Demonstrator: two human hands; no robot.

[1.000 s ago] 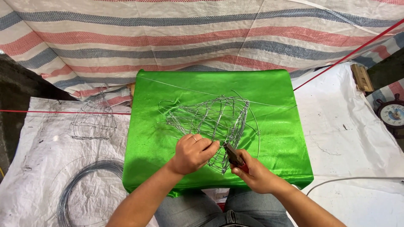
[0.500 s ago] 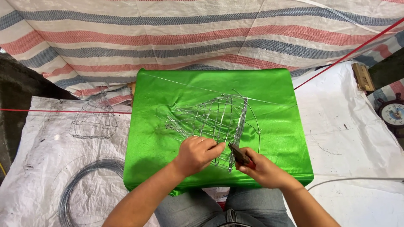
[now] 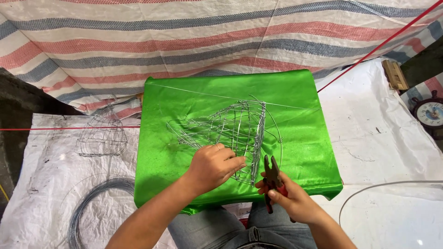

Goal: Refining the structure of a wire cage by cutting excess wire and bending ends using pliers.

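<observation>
A wire basket frame (image 3: 230,133) lies on its side on the green cloth (image 3: 295,92) that covers the worktop. The left hand (image 3: 214,167) rests on the frame's near edge, fingers curled around the wires. The right hand (image 3: 288,199) is closed around red-handled pliers (image 3: 273,177), whose open tips point up just beside the frame's rim. A coil of wire (image 3: 94,203) lies on the white sheet at left.

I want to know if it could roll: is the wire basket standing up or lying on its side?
On its side. The silver wire-mesh basket lies on the green satin cloth, its round rim facing sideways.
</observation>
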